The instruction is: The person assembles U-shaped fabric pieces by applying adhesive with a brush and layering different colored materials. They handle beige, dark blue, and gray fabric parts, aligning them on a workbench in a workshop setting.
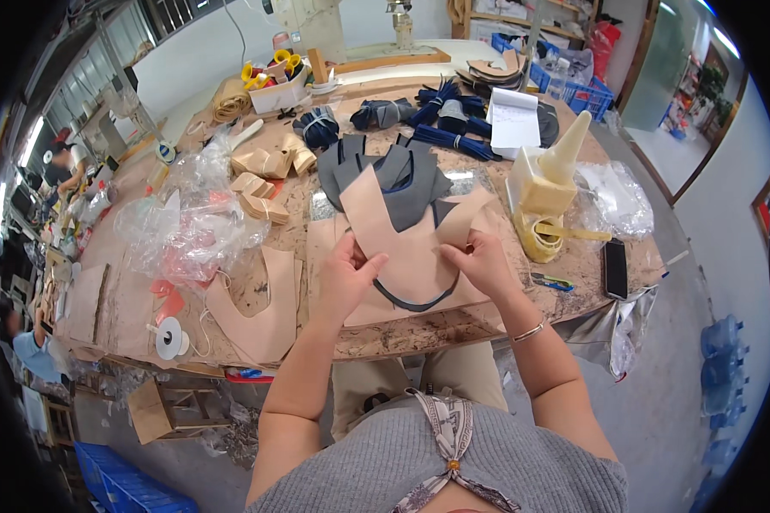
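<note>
My left hand (347, 272) and my right hand (481, 263) grip the two sides of a beige U-shaped leather-like piece (415, 261), thumbs on top. A dark edge shows along its curved lower rim, so a darker piece seems to lie under it. Just beyond are grey cut pieces with dark blue edges (393, 175), heaped on the table. To the right of my right hand stands a glue-stained cream bottle with a long cone spout (546, 175), beside a yellowed cup (539, 245) with a flat stick (577, 232) across it.
More beige cut pieces (252, 312) lie left of my left arm, near a white spool (172, 338) and crumpled clear plastic (184, 231). A black phone (614, 269) and a small cutter (553, 282) lie at right. Dark blue bundles (453, 141) and a notepad (514, 120) sit farther back.
</note>
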`<state>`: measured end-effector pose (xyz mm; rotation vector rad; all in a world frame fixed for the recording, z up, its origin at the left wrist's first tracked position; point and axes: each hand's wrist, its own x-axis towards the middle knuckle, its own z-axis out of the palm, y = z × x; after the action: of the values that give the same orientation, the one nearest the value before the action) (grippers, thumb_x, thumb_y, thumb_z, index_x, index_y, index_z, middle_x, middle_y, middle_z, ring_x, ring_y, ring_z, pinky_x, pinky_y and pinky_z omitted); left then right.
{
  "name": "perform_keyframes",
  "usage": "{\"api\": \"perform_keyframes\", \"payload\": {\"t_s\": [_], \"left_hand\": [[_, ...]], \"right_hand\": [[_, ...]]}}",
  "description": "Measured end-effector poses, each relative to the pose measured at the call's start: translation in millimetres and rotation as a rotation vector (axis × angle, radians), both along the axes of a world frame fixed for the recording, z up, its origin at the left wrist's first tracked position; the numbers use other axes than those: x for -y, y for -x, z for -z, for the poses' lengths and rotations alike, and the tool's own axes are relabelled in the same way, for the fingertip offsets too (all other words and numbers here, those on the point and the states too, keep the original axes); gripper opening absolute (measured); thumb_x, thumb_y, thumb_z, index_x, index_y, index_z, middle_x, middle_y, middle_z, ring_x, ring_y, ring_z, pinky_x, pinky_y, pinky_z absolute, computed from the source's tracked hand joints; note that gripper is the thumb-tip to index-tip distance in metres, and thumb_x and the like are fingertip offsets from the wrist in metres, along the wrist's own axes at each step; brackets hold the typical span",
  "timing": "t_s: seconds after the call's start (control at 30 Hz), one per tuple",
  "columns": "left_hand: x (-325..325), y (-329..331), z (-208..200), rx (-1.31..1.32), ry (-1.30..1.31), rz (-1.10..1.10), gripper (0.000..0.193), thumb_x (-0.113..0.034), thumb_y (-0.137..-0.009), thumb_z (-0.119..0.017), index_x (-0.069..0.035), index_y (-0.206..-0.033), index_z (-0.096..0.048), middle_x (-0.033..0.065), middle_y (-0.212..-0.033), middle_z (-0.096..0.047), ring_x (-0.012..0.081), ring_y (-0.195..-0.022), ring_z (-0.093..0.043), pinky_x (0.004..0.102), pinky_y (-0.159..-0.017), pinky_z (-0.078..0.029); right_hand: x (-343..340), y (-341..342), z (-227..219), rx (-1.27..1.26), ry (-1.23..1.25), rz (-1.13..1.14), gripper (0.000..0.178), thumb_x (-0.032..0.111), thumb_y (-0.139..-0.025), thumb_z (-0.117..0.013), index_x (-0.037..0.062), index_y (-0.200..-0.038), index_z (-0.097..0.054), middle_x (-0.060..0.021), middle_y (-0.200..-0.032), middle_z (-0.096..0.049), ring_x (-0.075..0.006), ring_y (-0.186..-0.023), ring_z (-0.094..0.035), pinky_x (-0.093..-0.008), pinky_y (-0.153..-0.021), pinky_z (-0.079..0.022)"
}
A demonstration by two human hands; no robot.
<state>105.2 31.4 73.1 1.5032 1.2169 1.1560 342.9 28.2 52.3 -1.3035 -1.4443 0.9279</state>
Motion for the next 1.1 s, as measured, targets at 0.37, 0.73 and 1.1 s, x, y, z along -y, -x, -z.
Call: {"api": "perform_keyframes", "payload": {"t_s": [0.37, 0.73, 1.1], "left_hand": [[-11.6, 1.3, 56.3, -0.204, 0.057, -0.082, 0.054, -0.015, -0.072, -0.078, 0.000, -0.120, -0.055, 0.0033, -0.066, -0.062, 0.0114, -0.059, -0.059, 0.0270, -0.058, -0.047], [-9.2, -2.8, 55.5, -0.348, 0.026, -0.147, 0.071, -0.018, -0.069, -0.080, 0.006, -0.128, -0.050, 0.0053, -0.068, -0.064, 0.0137, -0.060, -0.061, 0.0276, -0.061, -0.050], [-4.2, -3.1, 50.1, -0.335, -0.014, -0.136, 0.066, -0.019, -0.068, -0.078, 0.000, -0.126, -0.054, 0.0045, -0.067, -0.064, 0.0141, -0.059, -0.061, 0.0283, -0.059, -0.050]], "right_hand": [[-3.7, -0.8, 47.7, 0.192, -0.085, 0.139, 0.034, 0.020, -0.069, -0.080, 0.0005, -0.088, -0.060, -0.0120, -0.075, -0.062, -0.0262, -0.071, -0.058, -0.0361, -0.064, -0.048], [0.6, 1.0, 47.5, 0.311, -0.081, 0.172, 0.040, 0.022, -0.068, -0.081, -0.0010, -0.091, -0.057, -0.0154, -0.079, -0.057, -0.0308, -0.078, -0.054, -0.0392, -0.068, -0.045], [4.0, 0.8, 47.2, 0.349, -0.142, 0.182, 0.044, 0.021, -0.067, -0.081, -0.0012, -0.099, -0.059, -0.0138, -0.080, -0.057, -0.0296, -0.077, -0.054, -0.0387, -0.068, -0.046]]}}
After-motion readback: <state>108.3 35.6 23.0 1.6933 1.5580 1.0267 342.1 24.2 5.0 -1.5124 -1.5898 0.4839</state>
